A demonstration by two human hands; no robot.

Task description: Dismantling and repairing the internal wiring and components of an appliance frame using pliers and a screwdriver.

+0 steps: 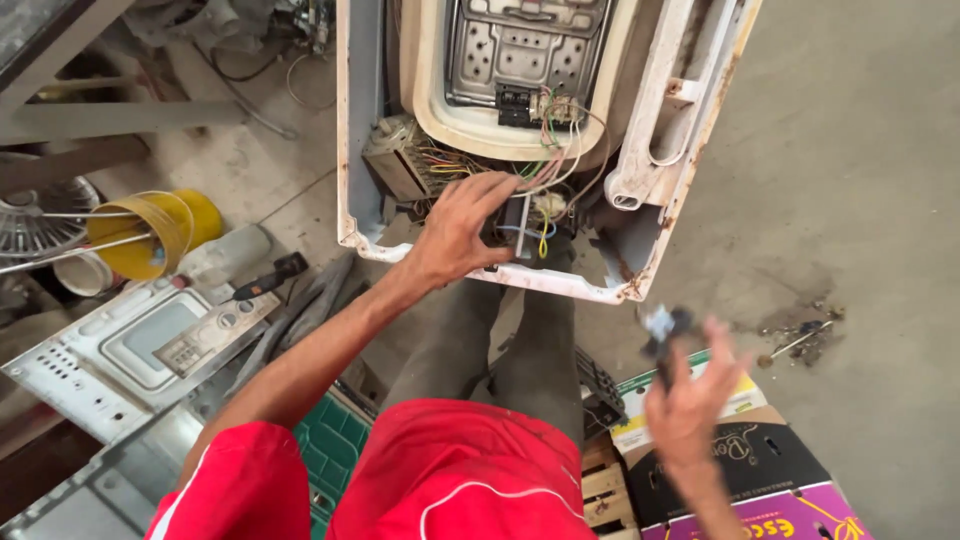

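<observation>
- The fingers (497,190) of your left hand (455,232) are spread a little and curl down onto a small dark part (503,228) inside the open white machine (352,150). They touch it and bend around it, but I cannot tell if they squeeze it tight.
- Thin wires (545,165) in red, green, yellow and white sit just past those fingertips. A yellow wire (543,238) hangs down right beside them.
- A brown block (395,160) with wires on it sits a bit to the left of those fingers, inside the same machine.
- Your left arm reaches forward, nearly straight, with the back of the hand facing up.
- The fingers (722,345) of your right hand (688,400) are closed around a small dark piece with a pale bit on top (665,328). It sticks up above them. This hand is blurry.
- Your right hand is held up with the wrist low, well away from the machine, over a black and purple cardboard box (760,480).
- Far to the left of your left fingers, a yellow bucket (150,232) lies on its side on the floor.
- A tool with a black handle (270,277) rests near a flat white panel (120,355), down and left of those fingers.
</observation>
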